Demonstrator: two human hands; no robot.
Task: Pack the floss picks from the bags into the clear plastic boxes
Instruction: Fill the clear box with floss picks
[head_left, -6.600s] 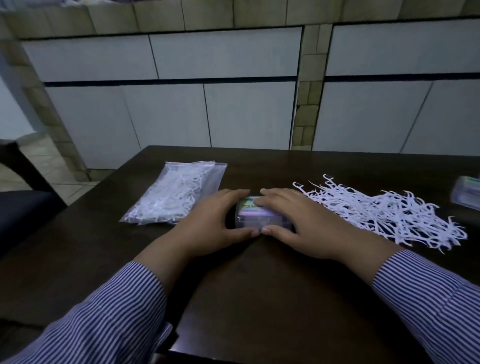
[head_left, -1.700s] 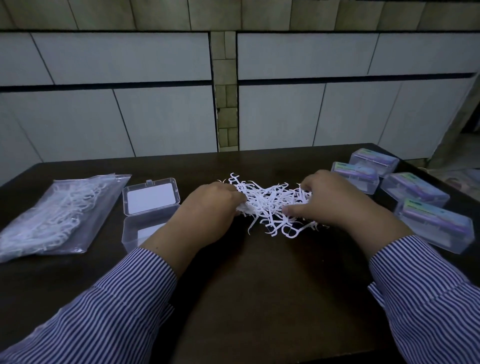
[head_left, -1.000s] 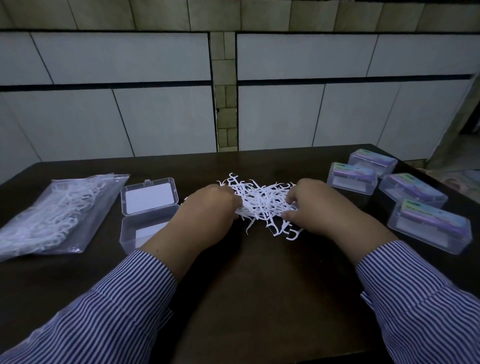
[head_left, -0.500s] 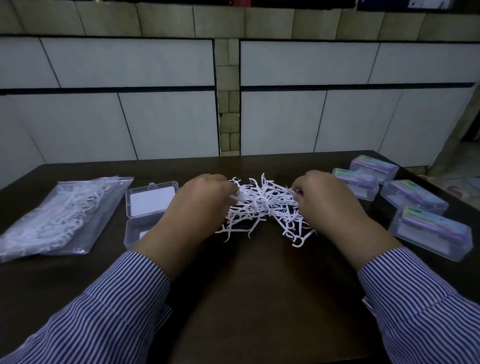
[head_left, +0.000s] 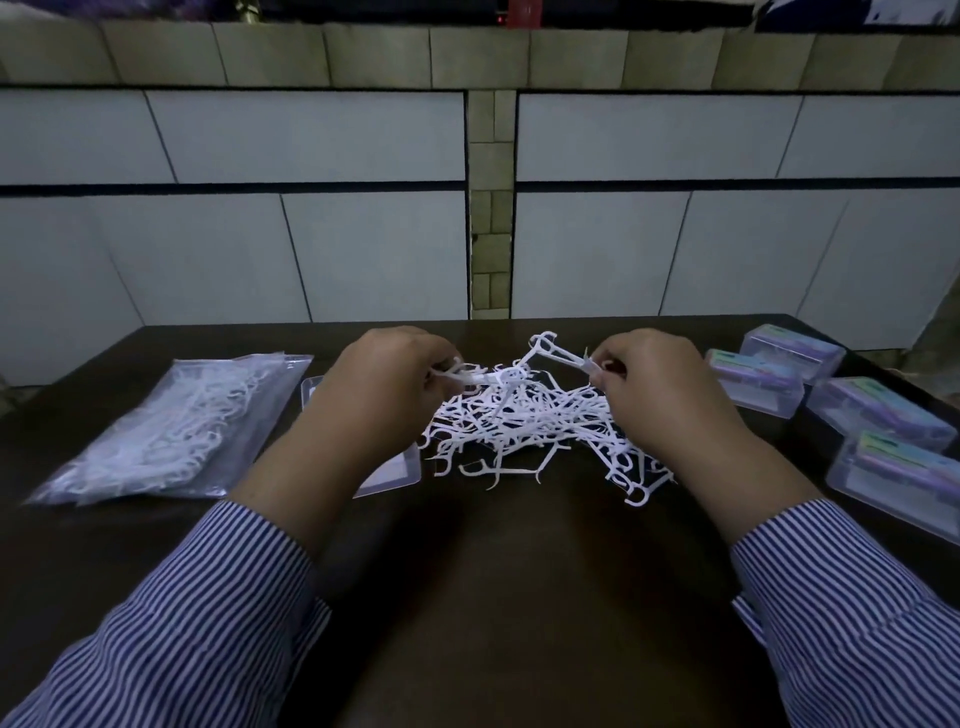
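The step in hand looks like gathering floss picks out of the loose pile (head_left: 524, 431) into an aligned bundle, ready for the open clear box (head_left: 387, 475), most of which is hidden behind the left forearm. To do it well, each pick should be lifted by its handle, shaken free of the hooked heads that snag its neighbours, and turned so that all heads face one way. A bundle that is squared up should drop into the box flat, while a tangled clump would likely spring back out and keep the lid from closing.

The left hand (head_left: 384, 379) hovers at the left edge of the pile, its fingers (head_left: 441, 366) curled and pinching a few picks whose handles jut rightward over the pile's top. The right hand (head_left: 660, 379) sits at the right edge of the pile, with thumb and forefinger pinching the handle end of one pick (head_left: 553, 351) whose head points up and to the left, raised above the heap. The two held groups nearly meet over the pile's middle; whether they touch cannot be told.

The pile itself lies on the dark tabletop (head_left: 519, 597) between the two hands, with stray picks spilling toward the near side. Left of the pile, beyond the open box, lies a sealed bag of picks (head_left: 166, 426). Right of the pile stand four closed boxes (head_left: 883, 415), already filled by the look of them.
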